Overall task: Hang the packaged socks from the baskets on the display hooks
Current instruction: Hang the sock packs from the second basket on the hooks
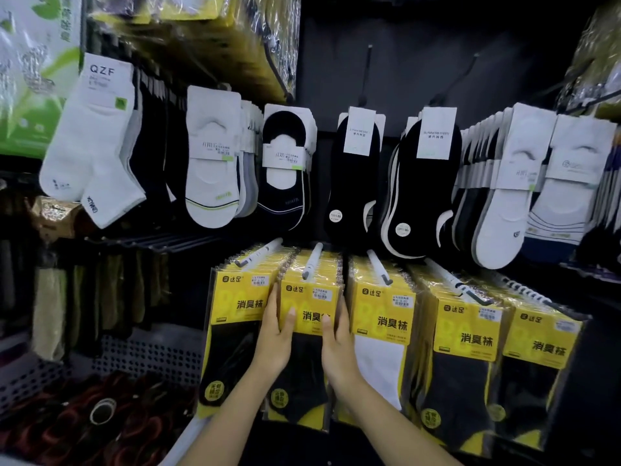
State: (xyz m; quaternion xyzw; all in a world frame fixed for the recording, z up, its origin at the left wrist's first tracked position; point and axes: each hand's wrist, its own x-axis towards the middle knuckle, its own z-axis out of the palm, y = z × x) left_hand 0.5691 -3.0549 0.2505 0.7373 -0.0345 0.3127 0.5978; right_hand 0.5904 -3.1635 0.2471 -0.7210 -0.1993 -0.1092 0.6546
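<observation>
Clamped from both sides, the front yellow sock pack sat between the left hand and right hand, thumbs across its face and fingers tucked at its edges, likely to square it with the stack behind. Seen from the head view, it appeared to hang on the second white hook, just beside the neighbouring rows of packs.

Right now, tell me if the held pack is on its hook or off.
On: the hook tip sticks out in front of the pack top. Left hand and right hand grip its sides.
</observation>
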